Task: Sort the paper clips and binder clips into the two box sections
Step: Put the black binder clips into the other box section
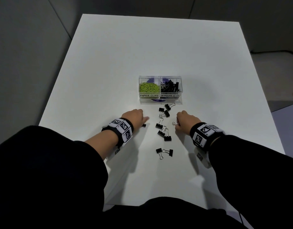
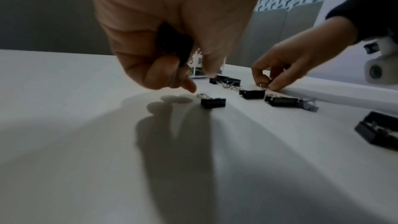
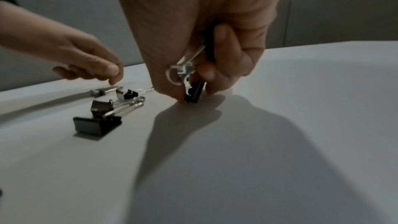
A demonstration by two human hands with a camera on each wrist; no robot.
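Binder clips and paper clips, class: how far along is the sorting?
Done: green paper clips fill their section; black clips half-fill the binder section. In hand: right hand and left hand each grip binder clips. Left: loose binder clips on the table.

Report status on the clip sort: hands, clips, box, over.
Left hand holds black clips in its palm. Right hand grips binder clips, pinching another off the table. Loose binder clips remain there; paper clips all boxed. Path to box looks open.
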